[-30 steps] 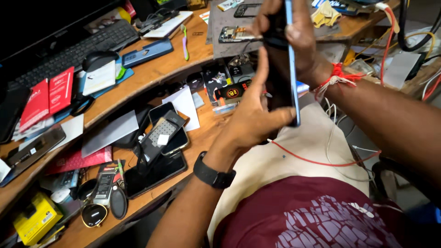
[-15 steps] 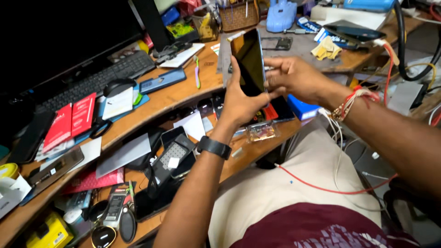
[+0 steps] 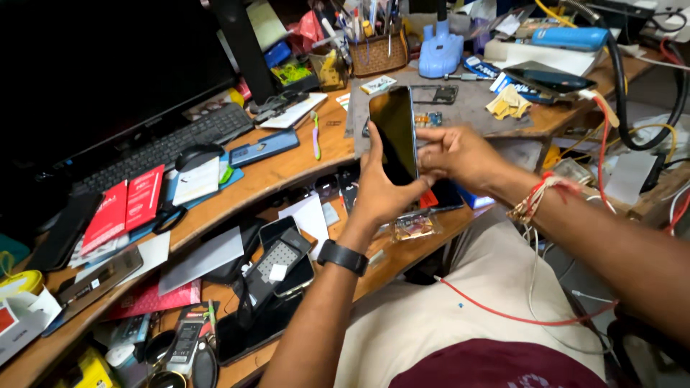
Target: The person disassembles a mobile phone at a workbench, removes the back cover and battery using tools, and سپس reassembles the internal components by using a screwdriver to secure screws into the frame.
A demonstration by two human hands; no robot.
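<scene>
Both hands on a dark phone over a messy desk

Our left hand (image 3: 381,190) and right hand (image 3: 460,154) grip the phone (image 3: 394,135) upright, fingers closed on its edges; its back is hidden from us. Wooden desk (image 3: 287,169) is cluttered, with a keyboard (image 3: 162,147) at left. The phone sits lower in view than a moment ago.

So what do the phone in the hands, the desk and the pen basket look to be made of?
Phone: glossy dark front, likely glass, since it shines and reflects; thin grey edge, metal or plastic. Both the left hand and right hand hold it. Desk: brown wood, grain visible. Basket: woven, wicker-like, brown weave.
</scene>
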